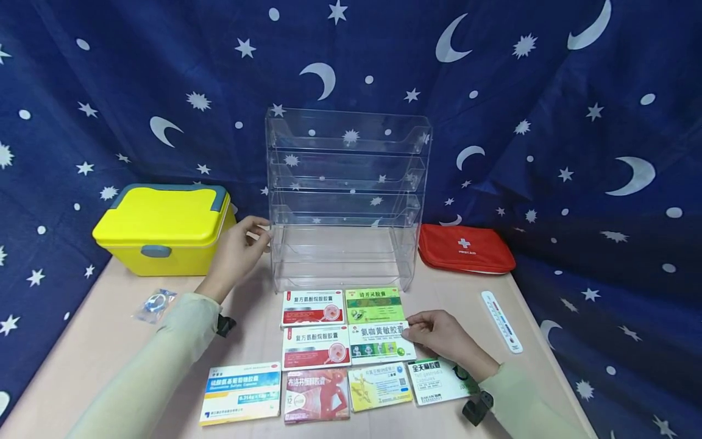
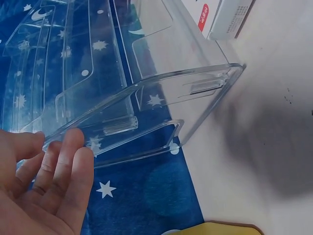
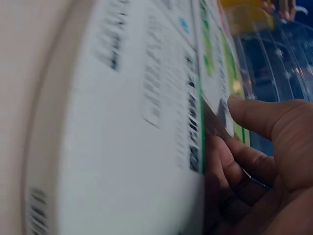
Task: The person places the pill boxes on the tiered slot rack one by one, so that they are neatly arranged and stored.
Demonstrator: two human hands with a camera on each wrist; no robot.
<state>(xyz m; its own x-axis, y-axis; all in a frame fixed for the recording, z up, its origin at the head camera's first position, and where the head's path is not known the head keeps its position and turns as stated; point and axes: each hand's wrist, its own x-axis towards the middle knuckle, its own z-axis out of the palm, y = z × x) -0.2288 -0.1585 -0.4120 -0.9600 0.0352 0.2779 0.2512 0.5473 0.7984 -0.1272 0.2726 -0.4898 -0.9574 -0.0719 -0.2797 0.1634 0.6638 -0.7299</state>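
Note:
A clear plastic tiered rack (image 1: 347, 144) stands at the back middle of the table. Beside its left side panel is my left hand (image 1: 238, 249), with fingers loosely bent at the panel's edge; whether they touch it is hard to tell. My right hand (image 1: 445, 336) pinches the right edge of a white-and-green medicine box (image 1: 378, 349), thumb on its face and fingers at its side. Around that box lie a green medicine box (image 1: 375, 305), two red-and-white medicine boxes (image 1: 312, 308), and a front row with a yellow box (image 1: 379, 387) and a white-green box (image 1: 436, 384) partly under my right wrist.
A yellow lidded case (image 1: 164, 219) stands left of the rack, with a small bagged item (image 1: 156, 305) before it. On the right are a red first-aid pouch (image 1: 466, 250) and a white thermometer strip (image 1: 501, 321). Blue-white (image 1: 241, 393) and pink (image 1: 316, 396) boxes lie in front.

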